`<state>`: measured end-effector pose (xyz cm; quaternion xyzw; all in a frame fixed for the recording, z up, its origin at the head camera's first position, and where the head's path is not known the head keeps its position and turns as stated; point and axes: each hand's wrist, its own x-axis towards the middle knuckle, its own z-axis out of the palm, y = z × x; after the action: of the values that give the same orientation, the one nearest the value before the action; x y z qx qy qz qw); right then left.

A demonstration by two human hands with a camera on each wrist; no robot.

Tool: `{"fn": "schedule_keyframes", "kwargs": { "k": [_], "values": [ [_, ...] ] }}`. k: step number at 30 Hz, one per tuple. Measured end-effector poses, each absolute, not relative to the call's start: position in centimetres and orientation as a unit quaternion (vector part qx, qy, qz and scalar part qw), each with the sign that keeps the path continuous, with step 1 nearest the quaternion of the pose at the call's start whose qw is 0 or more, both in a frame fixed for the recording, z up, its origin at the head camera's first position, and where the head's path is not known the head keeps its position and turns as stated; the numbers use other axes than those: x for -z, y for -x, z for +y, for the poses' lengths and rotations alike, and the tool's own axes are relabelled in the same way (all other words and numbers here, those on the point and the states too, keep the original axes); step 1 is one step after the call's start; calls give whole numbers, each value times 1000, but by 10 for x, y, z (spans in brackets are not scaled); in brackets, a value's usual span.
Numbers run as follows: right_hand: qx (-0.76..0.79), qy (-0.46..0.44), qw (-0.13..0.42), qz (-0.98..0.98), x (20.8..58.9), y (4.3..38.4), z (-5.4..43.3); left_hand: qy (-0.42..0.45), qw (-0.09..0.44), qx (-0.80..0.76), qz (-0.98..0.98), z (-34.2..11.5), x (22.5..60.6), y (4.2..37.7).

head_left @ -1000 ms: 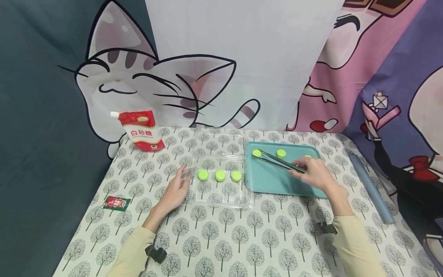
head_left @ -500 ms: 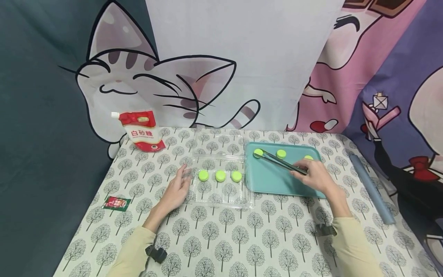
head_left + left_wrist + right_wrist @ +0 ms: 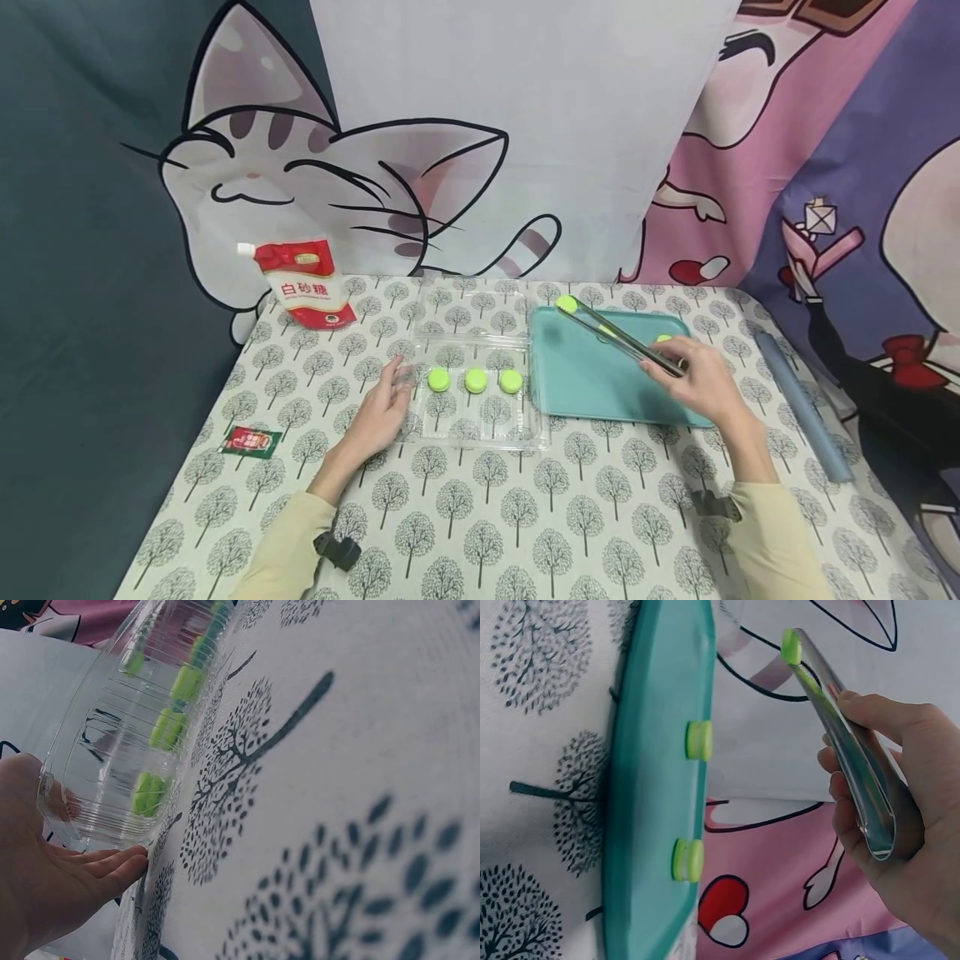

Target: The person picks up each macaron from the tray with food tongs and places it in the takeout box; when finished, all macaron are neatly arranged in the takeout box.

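My right hand (image 3: 696, 379) grips metal tongs (image 3: 626, 340), whose tips pinch a green macaron (image 3: 567, 304) raised above the far left of the teal tray (image 3: 592, 387). In the right wrist view, two other green macarons (image 3: 699, 740) rest on the tray, apart from each other. Left of it lies an opened clear plastic box (image 3: 480, 429) with three green macarons (image 3: 476, 381) in a row. My left hand (image 3: 381, 412) rests against the box's left side, fingers fairly straight; in the left wrist view the fingertips (image 3: 135, 859) sit at its bottom edge.
A red and white pouch (image 3: 307, 287) with a white cap stands at the back left. Nearer lies a small red and green packet (image 3: 251, 442). A grey-blue rolled strip (image 3: 804, 408) runs along the right side of the tree-print tablecloth (image 3: 483, 533). Printed curtains hang behind.
The tongs have closed on the tray's leftmost macaron and lifted it upward, slightly right. My right hand has shifted a little right and nearer. The left hand stays at the box.
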<state>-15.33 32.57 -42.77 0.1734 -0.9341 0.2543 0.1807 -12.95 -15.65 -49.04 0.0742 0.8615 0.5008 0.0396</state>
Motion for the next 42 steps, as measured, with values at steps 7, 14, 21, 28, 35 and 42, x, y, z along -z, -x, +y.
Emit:
{"fn": "schedule_keyframes", "kwargs": {
  "k": [7, 14, 21, 28, 35, 42],
  "values": [
    [-281, -199, 205, -916, 417, 148, 316, -69, 42, -502, 861, -156, 490, 129],
    [-299, -253, 218, -894, 409, 143, 297, -72, 40, -501, 861, -157, 493, 128],
    [-291, -289, 215, -886, 406, 141, 277, -74, 38, -505, 859, -157, 494, 128],
    [-290, -304, 179, -890, 403, 138, 260, -72, 39, -503, 861, -156, 492, 129],
    [-291, -310, 99, -900, 403, 136, 244, -77, 35, -501, 861, -156, 492, 130],
    [-291, -337, 28, -895, 403, 135, 224, -76, 35, -503, 860, -157, 491, 130]
  ]
}}
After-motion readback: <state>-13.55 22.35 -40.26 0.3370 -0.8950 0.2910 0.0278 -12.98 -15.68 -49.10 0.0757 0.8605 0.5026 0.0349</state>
